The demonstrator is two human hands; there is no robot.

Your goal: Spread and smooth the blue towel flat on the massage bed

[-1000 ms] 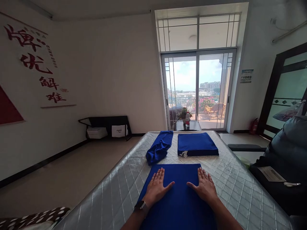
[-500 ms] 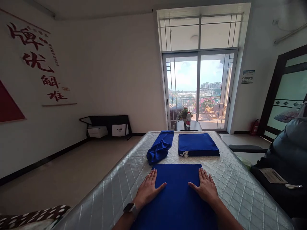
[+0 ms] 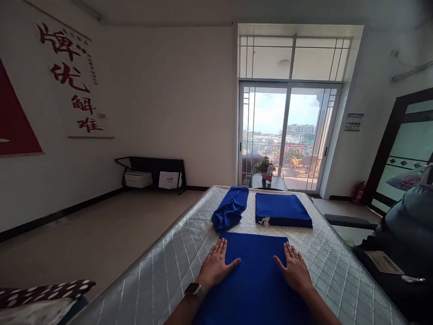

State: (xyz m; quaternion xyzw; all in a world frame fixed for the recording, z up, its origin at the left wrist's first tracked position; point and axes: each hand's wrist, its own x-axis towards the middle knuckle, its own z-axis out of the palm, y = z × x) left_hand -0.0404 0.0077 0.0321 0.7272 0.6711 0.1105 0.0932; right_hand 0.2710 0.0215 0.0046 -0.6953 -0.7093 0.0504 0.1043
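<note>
A smooth blue cloth lies flat in front of me, its near end running out of the picture. On its left edge rests my left hand, palm down with the thumb spread inward; a watch is on that wrist. My right hand lies flat along the right edge, fingers pointing forward and thumb apart. Beyond it on the right is a neat stack of folded blue cloths with white tags at its near corner. To the left of the stack sits a crumpled blue cloth.
All cloths lie on a silver quilted surface. At its far end stands a small table with a potted plant and a bottle. Dark seating with a paper is at right. A spotted cushion shows at lower left.
The view has shifted, so the scene sits slightly further right in the picture. Both hands stay spread on the blue cloth, which looks the same.
</note>
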